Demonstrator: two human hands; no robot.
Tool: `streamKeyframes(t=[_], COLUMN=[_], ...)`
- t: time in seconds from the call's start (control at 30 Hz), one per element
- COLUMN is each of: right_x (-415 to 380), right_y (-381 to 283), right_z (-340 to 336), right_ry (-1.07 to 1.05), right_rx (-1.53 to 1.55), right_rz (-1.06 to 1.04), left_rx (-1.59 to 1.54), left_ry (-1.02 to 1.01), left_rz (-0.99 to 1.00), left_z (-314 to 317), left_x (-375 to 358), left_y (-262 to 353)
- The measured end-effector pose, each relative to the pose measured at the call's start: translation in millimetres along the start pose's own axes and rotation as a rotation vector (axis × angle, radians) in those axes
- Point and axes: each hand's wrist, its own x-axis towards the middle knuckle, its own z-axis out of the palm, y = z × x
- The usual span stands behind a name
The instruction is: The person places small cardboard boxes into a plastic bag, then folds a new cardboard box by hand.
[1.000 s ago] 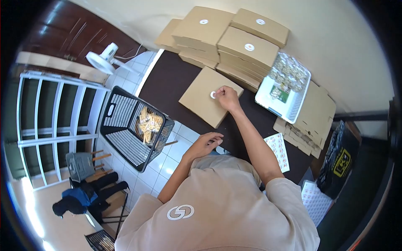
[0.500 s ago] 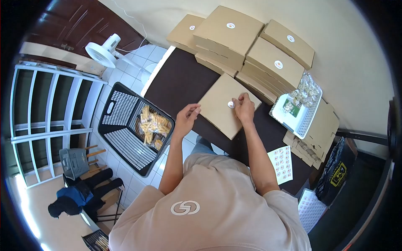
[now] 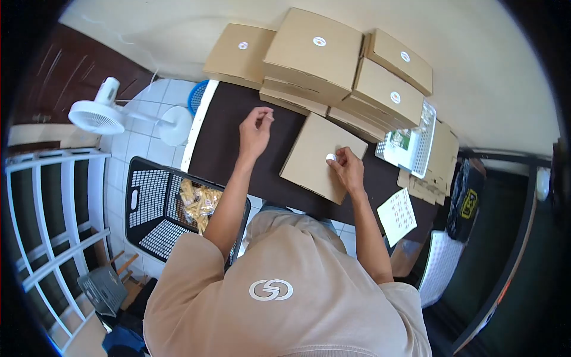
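A closed flat brown cardboard box lies on the dark table in front of me. My right hand is over its right part, fingers bent together at a round white sticker on the lid. The fingertips partly cover the sticker. My left hand hovers above the table to the left of the box, touching nothing visible. Its fingers are loosely curved, with the thumb a little apart. A sheet of round stickers lies at the table's right front, beside my right forearm.
Stacked cardboard boxes with stickers line the wall. A white basket and flat cardboard are at right. A black crate with bagged snacks stands left, near a white fan. The dark table has a white edge.
My left hand has left the box's near-left edge and moved up and left over the table. My right hand stays at the sticker. The camera view has turned.
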Motion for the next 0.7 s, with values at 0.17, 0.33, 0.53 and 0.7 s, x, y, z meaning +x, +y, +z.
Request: streamKeyframes(t=[0.17, 0.33, 0.53, 0.7], right_x=[1, 7, -6, -34], right_y=[-2, 3, -8, 39], right_z=[-1, 8, 11, 15], right_ry=[0.005, 0.064, 0.167, 0.630], right_rx=[0.180, -0.077, -0.102, -0.202], right_rz=[0.201, 0.144, 0.272, 0.234], left_rx=[0.087, 0.231, 0.325, 0.395], left_ry=[-0.250, -0.296, -0.478, -0.583], left_rz=[0.189, 0.146, -0.051, -0.188], left_z=[40, 47, 24, 20], left_x=[-34, -67, -82, -97], left_y=[9, -8, -34, -42])
